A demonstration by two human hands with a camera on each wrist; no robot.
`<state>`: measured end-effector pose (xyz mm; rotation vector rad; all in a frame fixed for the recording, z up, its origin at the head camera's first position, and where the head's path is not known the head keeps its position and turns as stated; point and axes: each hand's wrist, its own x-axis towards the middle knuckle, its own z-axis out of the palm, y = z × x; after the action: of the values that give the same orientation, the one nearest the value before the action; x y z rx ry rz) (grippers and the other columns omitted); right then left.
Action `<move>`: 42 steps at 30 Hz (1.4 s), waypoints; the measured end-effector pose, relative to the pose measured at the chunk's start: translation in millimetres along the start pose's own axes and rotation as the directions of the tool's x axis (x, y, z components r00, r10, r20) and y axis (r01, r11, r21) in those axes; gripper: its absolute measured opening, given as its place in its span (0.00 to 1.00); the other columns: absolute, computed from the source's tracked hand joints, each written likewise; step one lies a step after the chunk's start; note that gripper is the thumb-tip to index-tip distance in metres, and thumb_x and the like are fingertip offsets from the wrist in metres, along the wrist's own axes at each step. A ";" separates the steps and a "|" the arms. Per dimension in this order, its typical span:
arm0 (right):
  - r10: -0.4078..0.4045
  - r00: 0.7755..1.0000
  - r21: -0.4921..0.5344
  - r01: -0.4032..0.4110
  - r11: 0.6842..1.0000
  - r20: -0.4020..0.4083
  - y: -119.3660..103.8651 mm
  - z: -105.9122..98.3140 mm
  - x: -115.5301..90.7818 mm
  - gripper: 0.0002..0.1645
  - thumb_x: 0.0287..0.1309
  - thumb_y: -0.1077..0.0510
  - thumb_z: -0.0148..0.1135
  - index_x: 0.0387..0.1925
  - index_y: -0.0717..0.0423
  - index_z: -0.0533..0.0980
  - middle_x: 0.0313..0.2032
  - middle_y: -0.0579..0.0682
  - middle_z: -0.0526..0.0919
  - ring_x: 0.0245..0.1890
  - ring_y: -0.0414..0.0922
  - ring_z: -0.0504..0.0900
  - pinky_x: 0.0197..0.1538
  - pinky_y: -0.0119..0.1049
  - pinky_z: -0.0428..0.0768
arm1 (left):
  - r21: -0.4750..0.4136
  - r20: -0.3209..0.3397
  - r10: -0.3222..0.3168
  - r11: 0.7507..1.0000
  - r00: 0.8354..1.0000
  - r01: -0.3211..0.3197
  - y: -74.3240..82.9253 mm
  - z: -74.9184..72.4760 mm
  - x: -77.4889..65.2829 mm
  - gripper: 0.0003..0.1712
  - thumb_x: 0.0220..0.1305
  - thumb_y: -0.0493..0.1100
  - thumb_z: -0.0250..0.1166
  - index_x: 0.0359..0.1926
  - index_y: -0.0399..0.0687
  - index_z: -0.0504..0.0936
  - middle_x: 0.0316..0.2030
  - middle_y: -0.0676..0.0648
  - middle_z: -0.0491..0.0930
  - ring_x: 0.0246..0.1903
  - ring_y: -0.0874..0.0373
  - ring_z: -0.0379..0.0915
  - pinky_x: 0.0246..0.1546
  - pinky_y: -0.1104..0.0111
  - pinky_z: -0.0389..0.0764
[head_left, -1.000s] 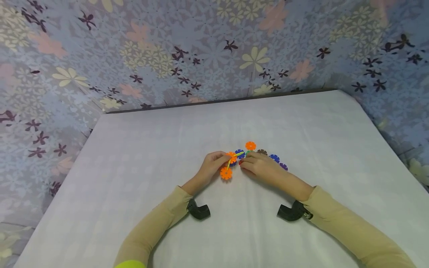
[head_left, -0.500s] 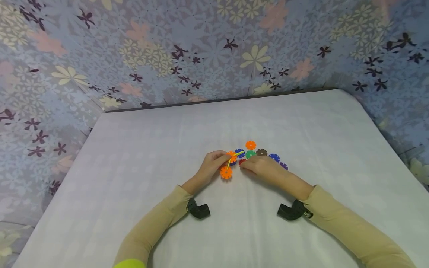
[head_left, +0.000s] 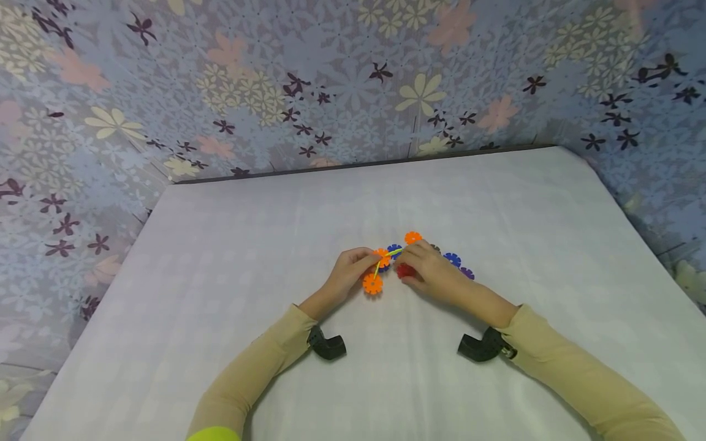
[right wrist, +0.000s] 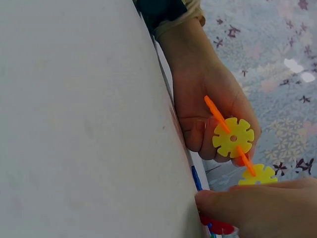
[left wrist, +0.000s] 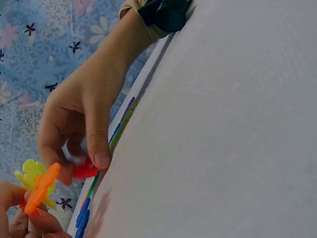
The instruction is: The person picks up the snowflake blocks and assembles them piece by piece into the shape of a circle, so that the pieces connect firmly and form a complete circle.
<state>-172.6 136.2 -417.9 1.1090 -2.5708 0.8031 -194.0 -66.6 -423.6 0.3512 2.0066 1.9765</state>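
Note:
My left hand (head_left: 351, 269) pinches a joined chain of notched plastic discs, orange and yellow. In the head view an orange disc (head_left: 372, 284) hangs at its near end, while the yellow discs show edge-on. The right wrist view shows a yellow disc (right wrist: 233, 138) slotted across orange ones. Just to the right, my right hand (head_left: 432, 271) holds a red disc (head_left: 405, 271) between thumb and fingers, low over the table. The red disc (left wrist: 85, 169) looks blurred in the left wrist view. The right fingers hide part of the loose discs behind them.
Loose discs lie around my right hand: an orange disc (head_left: 412, 237) behind it, a blue disc (head_left: 394, 251) between the hands, another blue disc (head_left: 452, 260) and a purple disc (head_left: 466, 273) to the right. A white cloth covers the table (head_left: 265, 233); a floral wall rises behind.
My right fingers have lifted and spread over the green and brown discs, now mostly covered. The red disc shows more and sits slightly further right. The left hand stays in place with its chain.

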 end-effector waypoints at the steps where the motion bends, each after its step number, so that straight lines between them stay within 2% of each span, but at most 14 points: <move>1: 0.054 0.999 0.044 -0.054 0.998 -0.004 0.0 -1.3 -0.2 0.10 0.46 0.65 0.66 0.34 0.58 0.77 0.34 0.48 0.77 0.36 0.44 0.70 0.39 0.37 0.72 | 0.003 -0.001 0.000 1.000 1.000 0.000 0.2 0.0 0.1 0.09 0.60 0.36 0.56 0.29 0.31 0.75 0.17 0.51 0.70 0.19 0.63 0.60 0.22 0.74 0.63; 3: 0.179 0.984 0.162 -0.173 0.971 -0.020 -0.6 -5.1 0.0 0.09 0.47 0.65 0.66 0.33 0.58 0.77 0.31 0.47 0.78 0.31 0.43 0.71 0.34 0.36 0.72 | 0.010 -0.006 -0.002 1.000 1.000 0.002 0.6 0.0 0.3 0.09 0.60 0.36 0.57 0.28 0.31 0.75 0.17 0.51 0.70 0.19 0.63 0.60 0.22 0.74 0.63; 5: 0.306 0.952 0.315 -0.282 0.906 -0.027 0.3 -9.3 0.4 0.07 0.48 0.65 0.65 0.32 0.60 0.78 0.26 0.49 0.78 0.23 0.43 0.72 0.27 0.34 0.72 | 0.013 -0.006 -0.006 1.000 1.000 0.006 0.6 -0.2 0.6 0.09 0.60 0.36 0.57 0.29 0.31 0.75 0.17 0.51 0.69 0.19 0.62 0.60 0.23 0.74 0.63; 8: 0.461 0.887 0.554 -0.396 0.732 0.024 3.6 -15.6 1.3 0.08 0.52 0.65 0.62 0.35 0.65 0.77 0.24 0.55 0.78 0.18 0.43 0.72 0.23 0.31 0.72 | 0.021 -0.005 -0.012 1.000 1.000 0.012 0.6 -0.5 0.5 0.09 0.59 0.36 0.57 0.29 0.30 0.75 0.18 0.51 0.69 0.20 0.62 0.60 0.23 0.73 0.64; 11: 0.526 0.838 0.707 -0.460 0.538 0.145 9.2 -18.9 0.9 0.13 0.56 0.65 0.57 0.42 0.71 0.73 0.27 0.62 0.77 0.20 0.43 0.73 0.25 0.30 0.74 | 0.039 0.005 -0.006 0.999 1.000 0.006 0.8 -0.7 0.3 0.09 0.60 0.35 0.58 0.29 0.29 0.75 0.18 0.51 0.70 0.20 0.62 0.61 0.24 0.73 0.65; 13: 0.519 0.828 0.752 -0.477 0.454 0.212 12.2 -19.8 0.6 0.17 0.58 0.66 0.55 0.46 0.74 0.70 0.29 0.65 0.77 0.23 0.43 0.75 0.29 0.32 0.76 | 0.057 0.016 -0.001 0.998 1.000 0.000 1.2 -1.0 0.2 0.10 0.60 0.36 0.58 0.29 0.29 0.75 0.19 0.51 0.70 0.21 0.62 0.62 0.25 0.73 0.65; 15: 0.506 0.825 0.776 -0.483 0.405 0.250 14.0 -19.9 0.9 0.19 0.58 0.66 0.54 0.49 0.75 0.68 0.29 0.65 0.76 0.23 0.45 0.77 0.30 0.33 0.77 | 0.071 0.025 0.000 0.997 1.000 -0.002 1.9 -1.6 0.3 0.11 0.60 0.36 0.58 0.28 0.28 0.75 0.19 0.50 0.70 0.21 0.62 0.62 0.25 0.72 0.66; 21: 0.504 0.828 0.809 -0.463 0.364 0.247 14.7 -18.7 2.8 0.16 0.57 0.67 0.55 0.46 0.73 0.66 0.27 0.64 0.76 0.22 0.47 0.78 0.29 0.35 0.78 | 0.064 0.042 -0.018 0.998 0.999 0.015 3.0 -4.4 1.9 0.11 0.60 0.36 0.57 0.32 0.26 0.76 0.18 0.51 0.71 0.18 0.63 0.62 0.22 0.74 0.66; 24: 0.521 0.822 0.820 -0.451 0.353 0.228 13.9 -18.8 2.7 0.15 0.57 0.66 0.56 0.42 0.74 0.67 0.27 0.62 0.77 0.22 0.46 0.78 0.29 0.34 0.78 | 0.056 0.053 -0.019 0.998 0.998 0.017 10.8 -3.2 -1.7 0.10 0.60 0.34 0.57 0.31 0.26 0.75 0.17 0.52 0.70 0.16 0.64 0.62 0.21 0.74 0.66; 30: 0.555 0.802 0.845 -0.441 0.303 0.220 11.9 -17.5 2.4 0.16 0.55 0.67 0.57 0.43 0.76 0.69 0.28 0.57 0.80 0.23 0.43 0.80 0.30 0.33 0.78 | 0.069 0.015 -0.025 0.997 1.000 0.024 5.3 -2.3 -0.1 0.11 0.60 0.37 0.59 0.32 0.27 0.76 0.17 0.51 0.71 0.16 0.64 0.62 0.20 0.75 0.66; 32: 0.560 0.794 0.832 -0.463 0.305 0.236 11.9 -16.9 1.8 0.16 0.55 0.66 0.58 0.43 0.75 0.70 0.27 0.57 0.80 0.20 0.42 0.79 0.27 0.33 0.77 | 0.085 0.006 -0.021 0.996 1.000 0.021 1.2 -2.8 1.6 0.11 0.59 0.37 0.59 0.32 0.28 0.77 0.17 0.52 0.71 0.16 0.64 0.62 0.21 0.74 0.66; 35: 0.550 0.795 0.808 -0.488 0.330 0.256 12.0 -15.8 0.7 0.16 0.56 0.64 0.58 0.43 0.74 0.71 0.26 0.58 0.80 0.14 0.41 0.74 0.21 0.31 0.75 | 0.110 0.008 -0.011 0.994 1.000 0.010 0.9 -2.4 0.6 0.11 0.60 0.37 0.58 0.32 0.29 0.77 0.18 0.52 0.71 0.17 0.64 0.62 0.22 0.75 0.66; 39: 0.526 0.816 0.794 -0.477 0.376 0.241 10.2 -14.7 -0.3 0.16 0.58 0.63 0.56 0.42 0.74 0.72 0.24 0.61 0.79 0.13 0.40 0.72 0.19 0.31 0.73 | 0.116 0.042 0.000 0.993 0.999 -0.005 -1.2 -2.1 -0.3 0.11 0.60 0.37 0.58 0.34 0.28 0.78 0.17 0.52 0.71 0.16 0.65 0.62 0.20 0.76 0.66; 42: 0.505 0.836 0.808 -0.442 0.389 0.213 8.2 -13.6 -0.7 0.15 0.58 0.64 0.55 0.41 0.75 0.71 0.26 0.63 0.78 0.15 0.41 0.75 0.21 0.32 0.75 | 0.106 0.060 0.004 0.994 0.998 -0.011 -3.5 -2.4 -0.4 0.12 0.60 0.38 0.58 0.35 0.28 0.78 0.16 0.52 0.71 0.14 0.65 0.61 0.18 0.76 0.65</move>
<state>-178.1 148.9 -410.2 0.3808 -2.4206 2.3679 -194.4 -69.1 -427.0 0.4375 2.0806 1.8454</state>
